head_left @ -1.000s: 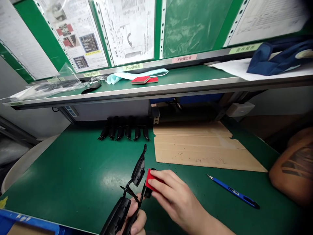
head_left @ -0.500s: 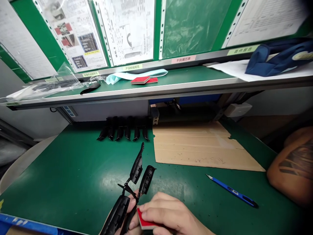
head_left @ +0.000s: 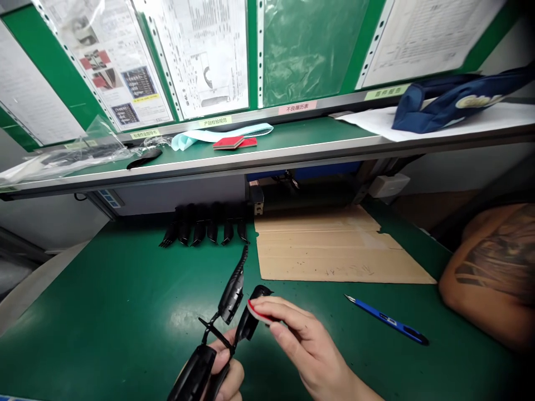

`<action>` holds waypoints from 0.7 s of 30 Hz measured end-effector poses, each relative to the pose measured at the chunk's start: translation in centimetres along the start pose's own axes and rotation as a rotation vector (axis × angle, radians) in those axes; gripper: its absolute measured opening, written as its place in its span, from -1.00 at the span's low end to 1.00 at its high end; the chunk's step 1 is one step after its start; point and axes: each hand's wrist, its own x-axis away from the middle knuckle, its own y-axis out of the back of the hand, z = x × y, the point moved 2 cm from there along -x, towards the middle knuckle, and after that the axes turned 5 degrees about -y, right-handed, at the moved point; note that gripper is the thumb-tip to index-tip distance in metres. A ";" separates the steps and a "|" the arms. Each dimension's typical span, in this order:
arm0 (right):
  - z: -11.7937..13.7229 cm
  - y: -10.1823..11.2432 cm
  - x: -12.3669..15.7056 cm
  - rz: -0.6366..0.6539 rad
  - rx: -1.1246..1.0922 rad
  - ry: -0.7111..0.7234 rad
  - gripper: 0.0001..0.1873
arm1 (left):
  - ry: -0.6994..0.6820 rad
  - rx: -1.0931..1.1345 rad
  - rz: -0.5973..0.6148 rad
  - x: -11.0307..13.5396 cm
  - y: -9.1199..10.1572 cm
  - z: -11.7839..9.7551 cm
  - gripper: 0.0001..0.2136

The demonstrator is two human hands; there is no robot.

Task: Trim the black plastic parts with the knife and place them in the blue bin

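My left hand (head_left: 228,379) is closed around a black moulded plastic part (head_left: 194,370) with several curved pieces joined by a thin cross-shaped runner. Part of this hand is hidden behind the plastic. Between the thumb and fingers of my right hand (head_left: 307,345) is a red-faced sanding pad (head_left: 259,313) with a grey layer beneath. The pad's edge is at the upper right curved piece (head_left: 249,320) of the plastic part and appears to touch it.
Black curved parts (head_left: 204,225) stand in a row at the table's back. Right of them lies a cardboard sheet (head_left: 326,256), with a blue pen (head_left: 387,318) nearer me. Red pads (head_left: 229,143) rest on the shelf above. Another person's tattooed arm (head_left: 493,278) is at the right.
My right hand has moved the red pad up and forward, from the lower part of the plastic to the upper right piece. The view has shifted slightly right.
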 end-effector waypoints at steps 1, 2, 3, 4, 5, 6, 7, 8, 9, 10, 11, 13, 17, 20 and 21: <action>-0.1 0.1 0.0 0.050 -0.055 -0.017 -0.71 | 0.007 0.000 -0.005 0.0 0.2 0.1 -0.75; -0.1 0.3 0.0 0.074 -0.116 -0.034 -0.70 | 0.011 0.007 -0.010 0.0 0.5 0.2 -0.77; 0.0 0.5 -0.1 0.073 -0.172 -0.049 -0.70 | 0.015 0.017 -0.012 -0.1 0.8 0.4 -0.79; 0.1 0.6 -0.1 0.059 -0.209 -0.061 -0.70 | 0.016 0.029 -0.012 -0.1 1.1 0.5 -0.81; 0.2 0.8 -0.1 0.048 -0.216 -0.068 -0.70 | 0.016 0.036 -0.013 -0.1 1.4 0.7 -0.83; 0.3 0.8 -0.1 0.052 -0.201 -0.073 -0.70 | 0.020 0.034 -0.012 -0.1 1.7 0.8 -0.84; 0.4 0.8 -0.2 0.081 -0.194 -0.084 -0.71 | 0.023 0.028 -0.011 -0.2 1.9 1.0 -0.83; 0.4 0.7 -0.2 0.122 -0.202 -0.094 -0.71 | 0.021 0.025 -0.009 -0.2 2.1 1.0 -0.83; 0.5 0.7 -0.2 0.154 -0.216 -0.098 -0.71 | 0.015 0.028 -0.010 -0.2 2.2 1.0 -0.82; 0.5 0.7 -0.3 0.162 -0.228 -0.093 -0.71 | 0.011 0.031 -0.016 -0.2 2.2 1.0 -0.81; 0.6 0.7 -0.3 0.145 -0.234 -0.080 -0.72 | 0.012 0.034 -0.027 -0.2 2.1 0.9 -0.81; 0.7 0.8 -0.2 0.102 -0.194 -0.049 -0.72 | 0.023 0.026 -0.055 -0.3 1.8 0.6 -0.80; 0.6 1.2 0.6 0.243 -0.172 -0.061 -0.73 | 0.004 -0.018 -0.082 -0.3 1.2 -0.6 -0.83; 0.0 2.8 0.9 0.292 0.054 -0.088 -0.73 | 0.008 -0.235 -0.102 0.2 0.8 -2.6 -0.77; -0.2 3.5 0.8 0.281 0.193 -0.084 -0.73 | 0.016 -0.358 -0.121 0.5 0.5 -3.5 -0.71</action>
